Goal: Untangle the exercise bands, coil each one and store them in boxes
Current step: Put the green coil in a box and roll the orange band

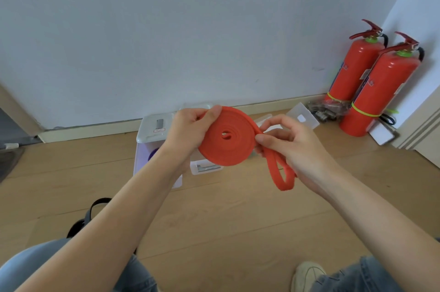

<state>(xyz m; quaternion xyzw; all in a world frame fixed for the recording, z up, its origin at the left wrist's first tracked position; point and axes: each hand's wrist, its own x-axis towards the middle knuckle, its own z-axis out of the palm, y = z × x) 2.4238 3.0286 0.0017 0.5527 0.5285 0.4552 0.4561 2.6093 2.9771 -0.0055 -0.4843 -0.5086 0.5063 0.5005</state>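
Observation:
An orange exercise band (226, 146) is wound into a flat coil in the air above the floor. My left hand (190, 129) grips the coil at its upper left, thumb over the top edge. My right hand (290, 146) pinches the band at the coil's right edge, and a loose loop of the band hangs below that hand. Behind the coil on the floor sits a clear plastic box (152, 146) with a purple band (152, 153) showing inside. A black band (92, 210) lies on the floor beside my left forearm.
Two red fire extinguishers (371, 91) stand in the right corner against the white wall. A clear lid (302, 115) and a bag of small metal parts (328, 108) lie near them. My knees in jeans and a white shoe (307, 275) are at the bottom.

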